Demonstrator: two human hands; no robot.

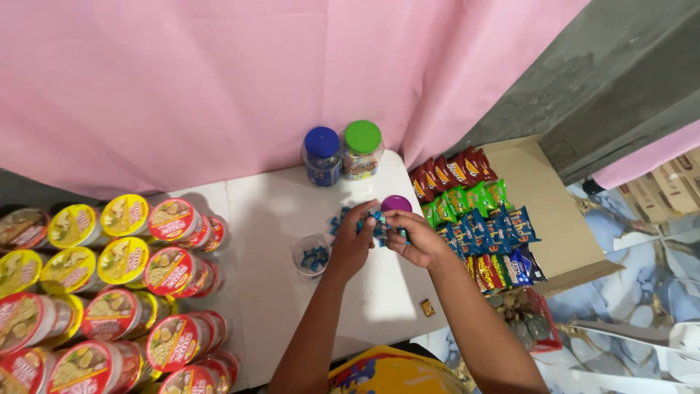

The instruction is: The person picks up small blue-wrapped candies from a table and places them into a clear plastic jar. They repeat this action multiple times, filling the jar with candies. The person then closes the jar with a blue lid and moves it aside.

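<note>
Left hand (353, 244): grip closed on small blue wrapped candies (375, 222), above the white desk (277, 211).
Right hand (412, 237): grip pinching the same candies from the other side.
Clear cup (311, 255): on the desk, just left of the left hand, blue candies inside.
Purple lid (397, 203): just behind the hands.
2 jars (343, 155): at the desk's back edge, 1 blue-capped, 1 green-capped.
Noodle cups (109, 284): stacked at left.
Snack packets (477, 219): in a cardboard box, right.

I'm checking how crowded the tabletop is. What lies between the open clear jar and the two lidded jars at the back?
In the head view, only bare white table lies between the open clear jar and the blue-lidded jar and green-lidded jar.
</note>
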